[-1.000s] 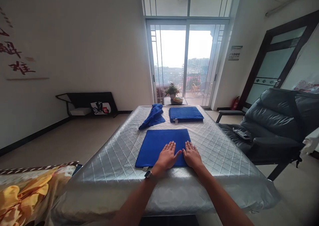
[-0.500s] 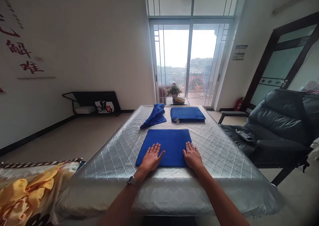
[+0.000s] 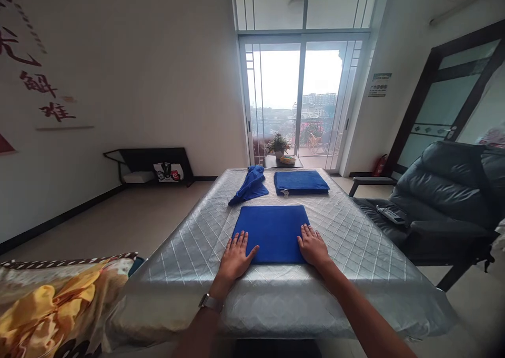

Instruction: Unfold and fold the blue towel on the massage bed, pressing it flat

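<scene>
A blue towel (image 3: 272,230) lies folded flat in a square on the silver quilted table cover (image 3: 355,242). My left hand (image 3: 235,255) rests flat, fingers spread, on the towel's near left corner. My right hand (image 3: 313,245) lies flat on the near right corner. Neither hand holds anything. Further back lie a neatly folded blue towel (image 3: 301,181) and, left of it, a crumpled blue towel (image 3: 250,185).
A black leather armchair (image 3: 442,200) with a remote (image 3: 389,214) on its seat stands right of the table. A yellow patterned blanket (image 3: 51,305) lies at the near left. Beyond the table are a potted plant (image 3: 279,145) and glass balcony doors (image 3: 300,100).
My left hand has slid left across the towel, from beside my right hand to the near left corner. My right hand stayed on the right side.
</scene>
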The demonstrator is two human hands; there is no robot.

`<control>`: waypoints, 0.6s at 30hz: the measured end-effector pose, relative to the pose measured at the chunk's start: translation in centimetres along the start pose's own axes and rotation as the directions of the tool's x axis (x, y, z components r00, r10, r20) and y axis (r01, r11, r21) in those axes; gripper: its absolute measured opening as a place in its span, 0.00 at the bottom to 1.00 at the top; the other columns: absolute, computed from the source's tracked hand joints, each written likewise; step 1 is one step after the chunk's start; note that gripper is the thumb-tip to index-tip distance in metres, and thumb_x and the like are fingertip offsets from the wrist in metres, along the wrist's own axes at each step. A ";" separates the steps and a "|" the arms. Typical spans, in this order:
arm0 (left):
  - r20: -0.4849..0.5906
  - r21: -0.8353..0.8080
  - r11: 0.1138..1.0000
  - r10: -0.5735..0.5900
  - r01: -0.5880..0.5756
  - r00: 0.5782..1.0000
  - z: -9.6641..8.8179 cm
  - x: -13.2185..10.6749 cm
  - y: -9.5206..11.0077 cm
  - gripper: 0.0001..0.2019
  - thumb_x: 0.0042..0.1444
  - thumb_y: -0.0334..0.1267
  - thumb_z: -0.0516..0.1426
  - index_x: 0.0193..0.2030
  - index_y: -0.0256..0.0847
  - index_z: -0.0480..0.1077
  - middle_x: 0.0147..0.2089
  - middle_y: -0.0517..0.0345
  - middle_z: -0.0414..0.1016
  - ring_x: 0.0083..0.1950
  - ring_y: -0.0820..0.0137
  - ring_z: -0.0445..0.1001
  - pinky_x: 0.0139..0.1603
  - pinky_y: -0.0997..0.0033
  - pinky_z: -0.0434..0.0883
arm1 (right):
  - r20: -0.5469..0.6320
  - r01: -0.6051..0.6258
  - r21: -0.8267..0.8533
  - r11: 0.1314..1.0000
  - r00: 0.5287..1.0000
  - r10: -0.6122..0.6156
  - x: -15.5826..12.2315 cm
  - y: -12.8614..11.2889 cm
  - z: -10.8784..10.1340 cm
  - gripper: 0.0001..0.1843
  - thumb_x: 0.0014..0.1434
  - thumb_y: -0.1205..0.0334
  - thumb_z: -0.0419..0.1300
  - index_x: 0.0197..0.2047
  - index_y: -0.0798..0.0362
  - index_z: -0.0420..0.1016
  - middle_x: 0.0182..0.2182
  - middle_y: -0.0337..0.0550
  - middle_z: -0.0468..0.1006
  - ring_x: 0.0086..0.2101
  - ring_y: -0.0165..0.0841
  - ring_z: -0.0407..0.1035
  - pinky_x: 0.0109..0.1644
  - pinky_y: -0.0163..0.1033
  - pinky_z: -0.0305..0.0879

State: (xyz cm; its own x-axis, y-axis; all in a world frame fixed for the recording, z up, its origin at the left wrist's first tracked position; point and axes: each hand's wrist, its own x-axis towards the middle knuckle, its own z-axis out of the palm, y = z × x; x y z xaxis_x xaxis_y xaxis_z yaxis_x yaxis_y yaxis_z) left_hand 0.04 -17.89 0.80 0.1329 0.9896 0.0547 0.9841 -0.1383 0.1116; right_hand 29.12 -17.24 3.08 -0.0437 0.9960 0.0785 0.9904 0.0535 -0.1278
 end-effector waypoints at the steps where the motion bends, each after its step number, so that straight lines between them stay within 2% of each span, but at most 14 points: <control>1: -0.009 0.000 1.000 0.001 -0.001 1.000 0.0 0.0 0.0 0.47 0.65 0.68 0.31 0.78 0.32 0.45 0.80 0.49 0.42 0.80 0.57 0.41 0.79 0.50 0.42 | -0.020 0.013 -0.008 1.000 1.000 -0.013 -0.3 -0.1 -0.2 0.35 0.72 0.56 0.37 0.75 0.68 0.52 0.74 0.56 0.51 0.74 0.43 0.43 0.76 0.50 0.34; 3: -0.020 -0.002 1.000 0.000 0.000 1.000 0.1 0.0 -0.1 0.46 0.66 0.67 0.31 0.78 0.32 0.46 0.80 0.48 0.43 0.80 0.56 0.41 0.79 0.50 0.43 | -0.064 0.044 -0.022 0.999 0.997 -0.045 -1.1 -0.2 -0.3 0.34 0.72 0.58 0.37 0.75 0.68 0.52 0.74 0.56 0.51 0.74 0.41 0.42 0.77 0.49 0.29; 5: -0.021 -0.008 1.000 -0.002 0.002 1.000 0.2 0.1 -0.1 0.46 0.66 0.67 0.31 0.78 0.33 0.46 0.80 0.48 0.42 0.80 0.56 0.41 0.78 0.49 0.44 | -0.073 0.064 -0.014 0.998 0.995 -0.065 -2.0 -0.1 -0.1 0.34 0.72 0.58 0.36 0.75 0.67 0.53 0.75 0.54 0.50 0.74 0.41 0.41 0.77 0.49 0.29; 8: -0.022 -0.009 1.000 -0.001 0.001 1.000 0.2 0.1 0.0 0.46 0.66 0.67 0.32 0.78 0.32 0.46 0.80 0.47 0.42 0.80 0.56 0.42 0.78 0.49 0.45 | 0.032 0.027 0.051 0.998 0.999 -0.028 -2.9 0.1 0.4 0.36 0.73 0.52 0.36 0.76 0.63 0.50 0.76 0.50 0.47 0.74 0.39 0.39 0.77 0.49 0.35; 11: -0.028 0.002 1.000 0.005 -0.005 1.000 0.3 0.2 -0.1 0.44 0.67 0.66 0.32 0.78 0.32 0.46 0.79 0.47 0.43 0.80 0.56 0.43 0.78 0.49 0.45 | 0.140 -0.016 0.094 0.995 0.990 0.003 -3.1 0.3 0.8 0.38 0.72 0.48 0.36 0.78 0.60 0.43 0.77 0.44 0.41 0.75 0.36 0.35 0.77 0.47 0.34; 16: -0.002 0.033 0.999 0.007 -0.007 1.000 0.2 0.3 -0.6 0.43 0.68 0.63 0.31 0.78 0.33 0.47 0.80 0.48 0.42 0.80 0.57 0.43 0.78 0.48 0.45 | 0.151 -0.026 0.100 0.995 0.988 0.010 -3.0 0.3 0.7 0.38 0.72 0.48 0.36 0.78 0.60 0.41 0.77 0.43 0.38 0.75 0.36 0.33 0.77 0.46 0.30; 18: -0.005 0.036 0.999 -0.010 0.010 1.000 0.3 0.3 -0.1 0.43 0.68 0.63 0.30 0.77 0.32 0.47 0.79 0.46 0.42 0.80 0.57 0.43 0.78 0.48 0.44 | 0.141 -0.024 0.104 0.994 0.990 0.010 -3.0 0.3 0.7 0.38 0.72 0.48 0.36 0.78 0.60 0.41 0.77 0.44 0.39 0.75 0.36 0.33 0.77 0.46 0.31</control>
State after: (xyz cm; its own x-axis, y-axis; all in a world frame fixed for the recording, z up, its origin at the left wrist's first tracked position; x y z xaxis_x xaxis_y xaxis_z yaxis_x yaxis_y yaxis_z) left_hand 0.00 -17.54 0.56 0.1224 0.9908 0.0584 0.9890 -0.1267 0.0762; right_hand 29.41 -20.16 2.07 -0.0521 0.9967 -0.0627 0.9722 0.0363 -0.2313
